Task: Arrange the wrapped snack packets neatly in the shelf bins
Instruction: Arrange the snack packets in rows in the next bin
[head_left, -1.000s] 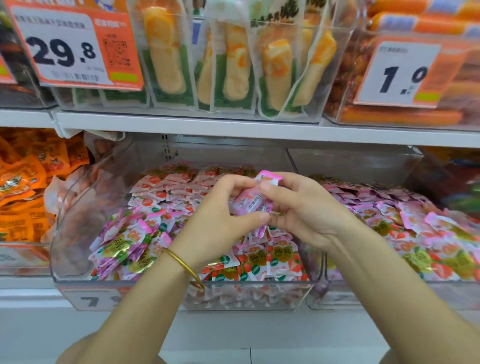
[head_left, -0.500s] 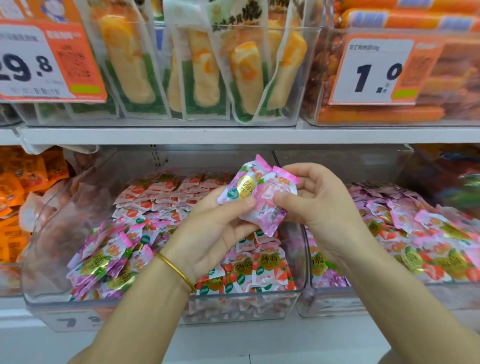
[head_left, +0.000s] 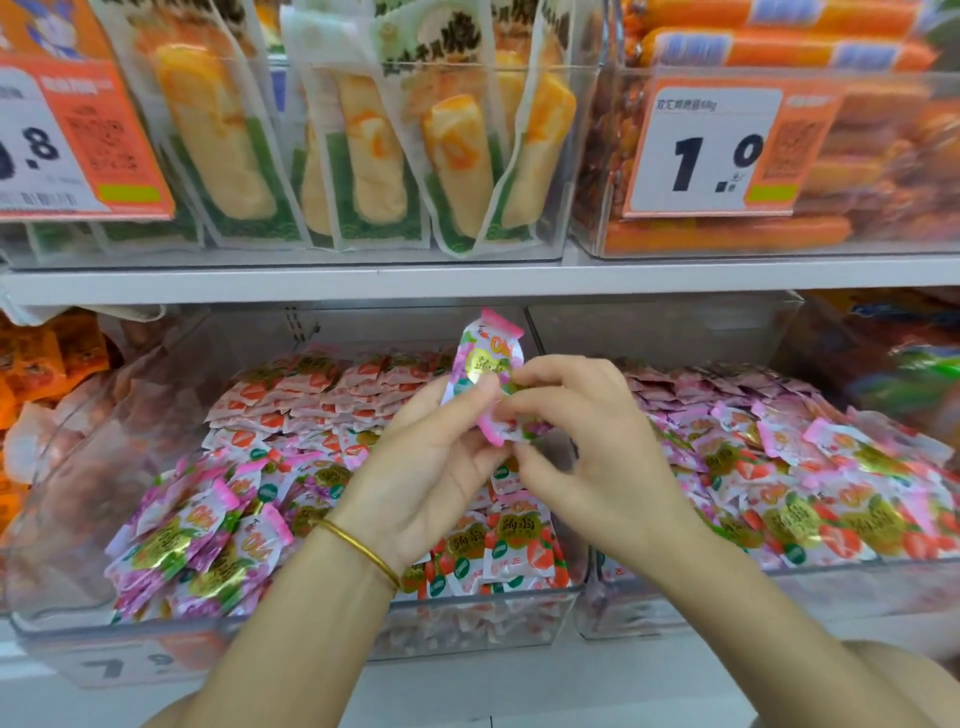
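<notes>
I hold small pink wrapped snack packets (head_left: 488, 358) upright between both hands, above the middle clear bin (head_left: 291, 642). My left hand (head_left: 431, 462), with a gold bangle at the wrist, pinches them with thumb and fingers from the left. My right hand (head_left: 597, 452) grips their lower end from the right. How many packets are in the grip is hard to tell. The middle bin holds several pink packets heaped at the front left (head_left: 208, 540) and red-and-white ones in rows behind (head_left: 311, 395). The right bin (head_left: 675, 613) holds a loose heap of pink packets (head_left: 779, 467).
A white shelf board (head_left: 467, 278) runs just above the bins. On it stand clear bins of long yellow snack packs (head_left: 363, 156) and orange sausages (head_left: 779, 52), with orange price tags (head_left: 711, 150). Orange packets (head_left: 31, 364) fill the far-left bin.
Both hands have lifted the packets from low over the middle bin to higher up. The packets have turned from lying sideways to standing upright. The camera has moved closer.
</notes>
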